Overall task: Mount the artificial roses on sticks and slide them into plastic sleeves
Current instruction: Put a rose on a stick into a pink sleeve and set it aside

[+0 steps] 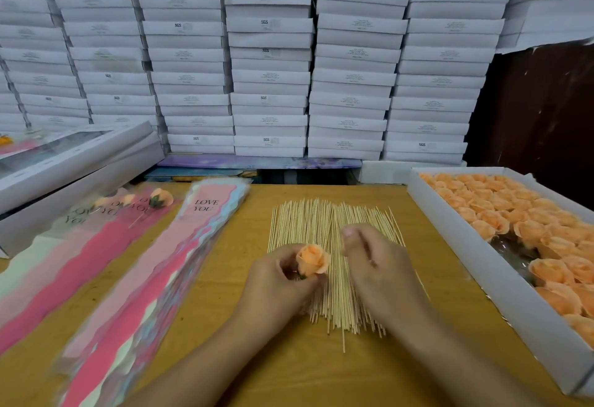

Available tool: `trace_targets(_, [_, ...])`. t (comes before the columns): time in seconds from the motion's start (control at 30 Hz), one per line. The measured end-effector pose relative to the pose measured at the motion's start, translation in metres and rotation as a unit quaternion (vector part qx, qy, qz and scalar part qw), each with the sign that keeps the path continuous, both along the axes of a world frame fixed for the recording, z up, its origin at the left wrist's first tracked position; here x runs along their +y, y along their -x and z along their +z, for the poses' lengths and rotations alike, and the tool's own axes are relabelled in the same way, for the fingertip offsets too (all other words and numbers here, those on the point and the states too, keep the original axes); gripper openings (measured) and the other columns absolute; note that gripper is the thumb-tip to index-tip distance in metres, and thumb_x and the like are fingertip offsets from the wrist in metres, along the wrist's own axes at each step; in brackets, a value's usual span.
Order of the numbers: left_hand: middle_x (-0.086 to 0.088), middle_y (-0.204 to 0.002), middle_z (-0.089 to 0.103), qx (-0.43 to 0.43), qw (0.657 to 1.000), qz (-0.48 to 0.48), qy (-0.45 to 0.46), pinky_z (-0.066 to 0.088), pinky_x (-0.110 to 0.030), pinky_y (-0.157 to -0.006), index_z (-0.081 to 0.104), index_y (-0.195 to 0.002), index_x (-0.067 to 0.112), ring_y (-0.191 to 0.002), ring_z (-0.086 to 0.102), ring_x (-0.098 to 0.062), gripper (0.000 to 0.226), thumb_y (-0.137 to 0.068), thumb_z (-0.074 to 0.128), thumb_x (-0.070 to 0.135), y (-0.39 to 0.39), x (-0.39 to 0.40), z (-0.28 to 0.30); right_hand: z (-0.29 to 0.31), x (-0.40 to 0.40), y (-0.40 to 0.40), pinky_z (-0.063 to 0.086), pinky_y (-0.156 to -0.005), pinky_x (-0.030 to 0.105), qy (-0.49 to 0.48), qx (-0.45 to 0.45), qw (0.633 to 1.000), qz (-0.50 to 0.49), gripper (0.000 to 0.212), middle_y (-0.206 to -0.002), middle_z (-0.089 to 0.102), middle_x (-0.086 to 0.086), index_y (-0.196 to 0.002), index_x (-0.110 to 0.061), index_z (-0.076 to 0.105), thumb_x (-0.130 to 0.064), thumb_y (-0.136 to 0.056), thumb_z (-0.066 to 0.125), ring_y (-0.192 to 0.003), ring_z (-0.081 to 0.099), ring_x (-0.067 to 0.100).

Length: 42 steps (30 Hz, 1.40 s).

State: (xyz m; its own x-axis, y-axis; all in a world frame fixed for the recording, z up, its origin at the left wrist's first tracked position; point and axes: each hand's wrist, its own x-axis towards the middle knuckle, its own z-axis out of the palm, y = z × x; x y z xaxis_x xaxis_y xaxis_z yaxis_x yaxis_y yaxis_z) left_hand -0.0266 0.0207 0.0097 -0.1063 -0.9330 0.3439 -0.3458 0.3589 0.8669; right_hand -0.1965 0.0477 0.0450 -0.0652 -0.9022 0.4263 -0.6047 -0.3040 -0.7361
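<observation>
White boxes (270, 53) stacked wall-high behind the counter (289, 368). Tray of peach roses (501, 213) at right edge; pile of pink "LOVE YOU" sleeves (154, 278) at left. Sticks (321, 223) spread mid-counter. Left hand (279, 281) gripped one rose (311, 260) above the sticks. Right hand (376, 265) beside it, fingers curled; a stick in it, could not tell.

Bare yellow wooden tabletop (225, 278) lies open at six o'clock and in narrow lanes flanking the spread of thin pale wooden sticks (324, 230). A white cardboard tray of peach roses (475, 265) blocks three o'clock, pink plastic sleeves (151, 281) nine o'clock, stacked white boxes (270, 62) twelve.
</observation>
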Motion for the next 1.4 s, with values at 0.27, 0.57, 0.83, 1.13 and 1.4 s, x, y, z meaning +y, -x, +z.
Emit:
trace_targets(0.27, [-0.001,-0.086,0.078,0.116,0.989,0.046,-0.076,0.054,-0.024,-0.073,0.076,-0.095,0.024,-0.081,0.071,-0.015,0.024,-0.074,0.088,0.022,-0.010,-0.013,0.000,-0.017,-0.023,0.042,0.033,-0.048,0.025,-0.164,0.209,0.956,-0.122,0.030,-0.071,0.058,-0.012,-0.080,-0.025,0.060,-0.054,-0.088,0.063,-0.059,0.053,0.007])
trace_targets(0.57, [-0.006,-0.088,0.077,0.125,0.987,0.044,-0.092,0.054,-0.022,-0.072,0.073,-0.098,0.025,-0.079,0.069,-0.015,0.029,-0.073,0.088,0.019,-0.010,-0.015,0.001,-0.017,-0.030,0.046,0.019,-0.046,0.024,-0.231,0.179,0.952,-0.094,0.052,-0.042,0.024,-0.008,-0.051,-0.022,0.033,-0.035,-0.091,0.063,-0.036,0.024,0.013])
trace_targets(0.83, [-0.003,-0.088,0.078,0.184,0.972,0.044,-0.139,0.054,-0.017,-0.067,0.076,-0.095,0.018,-0.076,0.069,-0.010,0.021,-0.076,0.086,0.016,-0.014,-0.013,0.008,-0.008,-0.030,0.058,0.017,-0.051,0.029,-0.231,0.118,0.962,-0.090,0.055,-0.041,0.023,-0.006,-0.049,-0.020,0.031,-0.033,-0.092,0.062,-0.037,0.022,0.015])
trace_targets(1.13, [-0.005,-0.106,0.077,0.300,0.929,0.001,-0.217,0.059,-0.031,-0.082,0.073,-0.111,0.012,-0.097,0.074,-0.020,0.058,-0.058,0.088,0.029,-0.030,-0.022,0.008,-0.002,-0.023,0.070,0.035,-0.054,0.025,-0.150,0.067,0.984,-0.074,0.042,-0.059,0.059,0.018,-0.061,-0.002,0.057,-0.026,-0.095,0.061,-0.046,0.041,0.017])
trace_targets(1.4, [-0.012,-0.097,0.076,0.416,0.876,-0.024,-0.244,0.059,-0.019,-0.062,0.075,-0.105,0.005,-0.080,0.074,-0.015,0.041,-0.067,0.083,0.017,-0.041,-0.032,0.010,0.005,-0.016,0.064,0.045,-0.059,0.025,-0.117,0.037,0.992,-0.017,0.023,-0.067,0.069,-0.017,-0.078,-0.026,0.070,-0.018,-0.098,0.060,-0.058,0.063,-0.001])
